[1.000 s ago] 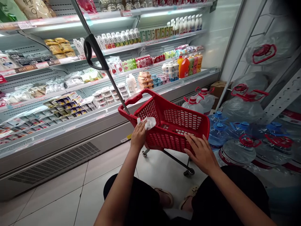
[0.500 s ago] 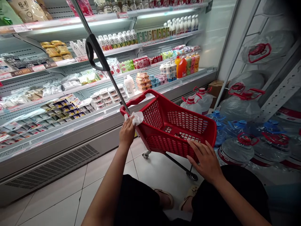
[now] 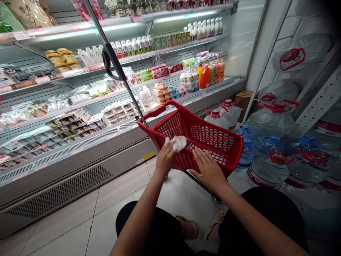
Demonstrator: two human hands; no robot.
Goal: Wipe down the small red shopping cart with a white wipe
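Note:
A red plastic basket cart (image 3: 213, 137) with perforated sides stands in front of me, a grey pole (image 3: 133, 97) with a black grip rising at its handle end. My left hand (image 3: 165, 156) is closed on a crumpled white cloth or tissue (image 3: 178, 143) at the near rim of the basket. Just right of it, my right hand (image 3: 209, 169) lies open, fingers spread at the same rim, holding nothing. The fingertips of my left hand are partly hidden by the white wad.
A lit refrigerated shelf unit (image 3: 112, 138) with dairy goods and drinks runs along the left and back. Large water bottles (image 3: 269, 169) stand on the right beside a metal rack (image 3: 317, 101). My knees and feet are below the cart, on tiles (image 3: 117, 209).
My left hand has moved right with the white wad, from the handle corner along the near rim. My right hand has shifted left along the rim, and the hands are closer together.

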